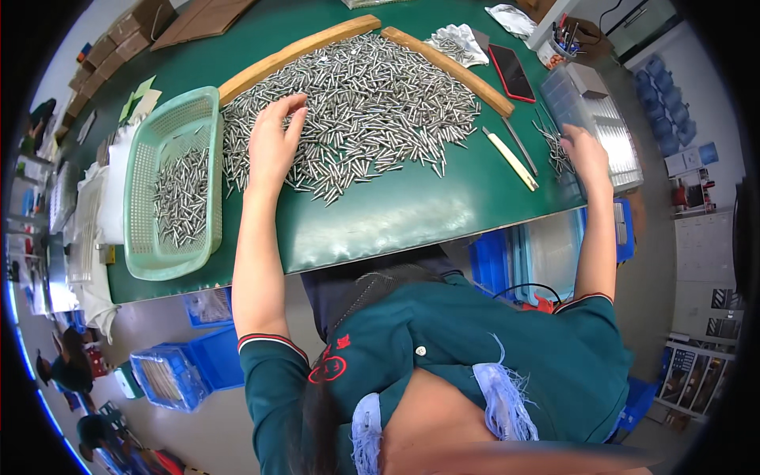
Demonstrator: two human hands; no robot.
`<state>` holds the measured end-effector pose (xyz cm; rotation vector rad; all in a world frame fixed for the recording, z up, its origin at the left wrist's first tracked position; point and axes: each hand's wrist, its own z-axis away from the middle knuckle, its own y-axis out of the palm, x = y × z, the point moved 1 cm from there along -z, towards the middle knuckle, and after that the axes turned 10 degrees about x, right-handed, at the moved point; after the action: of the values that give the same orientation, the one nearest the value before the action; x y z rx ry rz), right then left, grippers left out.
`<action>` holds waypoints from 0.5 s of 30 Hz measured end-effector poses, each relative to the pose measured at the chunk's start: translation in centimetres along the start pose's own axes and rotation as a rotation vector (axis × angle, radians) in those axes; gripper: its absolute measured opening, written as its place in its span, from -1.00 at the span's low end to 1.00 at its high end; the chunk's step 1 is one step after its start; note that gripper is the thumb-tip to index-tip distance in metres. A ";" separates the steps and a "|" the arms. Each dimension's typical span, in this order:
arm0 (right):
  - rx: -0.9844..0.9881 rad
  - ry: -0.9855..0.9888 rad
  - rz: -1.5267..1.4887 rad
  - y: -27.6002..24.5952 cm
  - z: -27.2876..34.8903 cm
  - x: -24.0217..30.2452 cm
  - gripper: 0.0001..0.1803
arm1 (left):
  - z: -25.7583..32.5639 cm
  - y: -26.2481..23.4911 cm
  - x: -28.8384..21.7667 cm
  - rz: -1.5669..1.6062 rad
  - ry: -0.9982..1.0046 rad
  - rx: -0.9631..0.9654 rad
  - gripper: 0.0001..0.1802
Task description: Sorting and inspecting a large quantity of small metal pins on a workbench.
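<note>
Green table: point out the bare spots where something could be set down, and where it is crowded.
The green table is bare along its near edge, below the pile of metal pins, from the green basket across to the cream stick. It is crowded around the pile, where the left hand rests, and by the right hand at the clear tray.

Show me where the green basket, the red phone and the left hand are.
green basket (207, 103): head view, on its upper rim.
red phone (511, 73): head view, middle of its dark screen.
left hand (273, 142): head view, back of the hand.
</note>
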<state>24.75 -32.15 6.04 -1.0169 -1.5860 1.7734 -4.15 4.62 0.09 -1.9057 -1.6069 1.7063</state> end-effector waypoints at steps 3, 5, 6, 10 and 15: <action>-0.112 -0.211 -0.422 -2.0 1.2 4.9 -0.76 | 1.8 -0.7 -2.9 0.036 -0.048 0.049 -0.79; 0.009 -0.402 -0.655 -2.4 2.4 8.9 -0.79 | 4.1 -0.8 -5.1 -0.028 -0.057 0.174 -0.81; 0.120 -0.527 -0.727 -2.2 3.3 11.0 -0.78 | 5.5 -0.7 -5.9 -0.122 -0.017 0.198 -0.83; 0.215 -0.847 -0.650 0.5 6.1 18.5 -0.77 | 10.6 0.9 -6.8 -0.227 -0.213 0.189 -0.80; 0.067 -0.881 -0.566 1.9 7.5 25.1 -0.61 | 11.4 3.1 -7.1 -0.305 -0.328 0.123 -0.63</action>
<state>4.57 -16.53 -0.07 0.3348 -1.9968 1.9073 -9.68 -7.89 -1.47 -1.2957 -1.7398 1.9983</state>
